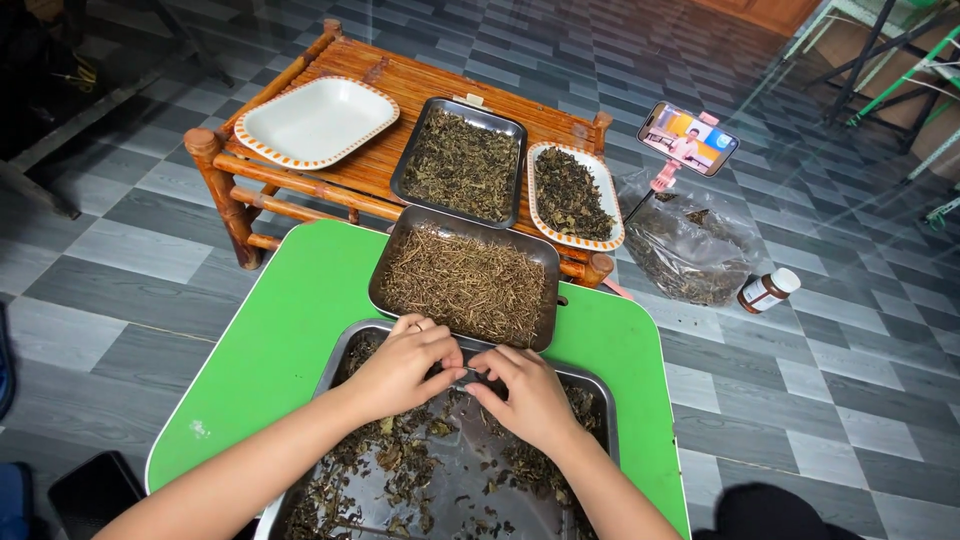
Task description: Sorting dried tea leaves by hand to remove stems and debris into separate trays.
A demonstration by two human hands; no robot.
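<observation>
Two hands at work over near tray (590,395), steel, set on green table (270,330). Left hand (400,368) curled, fingertips pinched together at tray's far edge. Right hand (525,395) likewise curled, fingertips meeting those of the left. A thin stem (466,372) held between both, barely discernible; exact grip on it not clear. Loose dried leaves (400,465) scattered across near tray, much bare steel visible in the middle.

Just beyond the hands, second tray (385,270), filled with pale brown stems (465,280), overlapping near tray's far rim and reaching off the table's far edge.

Behind, bamboo table (300,190), low, carrying three vessels side by side: empty white dish (316,122) with orange rim at left; third tray (410,165) of dark leaves in the centre; smaller orange-rimmed dish (534,190) of dark leaves at right.

On tiled floor (830,360), right of the bamboo table: clear bag (690,255) of leaves, small brown bottle (768,290) with white cap on its side just beside it, phone (688,138) on pink stand, screen lit. Dark flat object (95,490) on floor at lower left, kind not determinable.
</observation>
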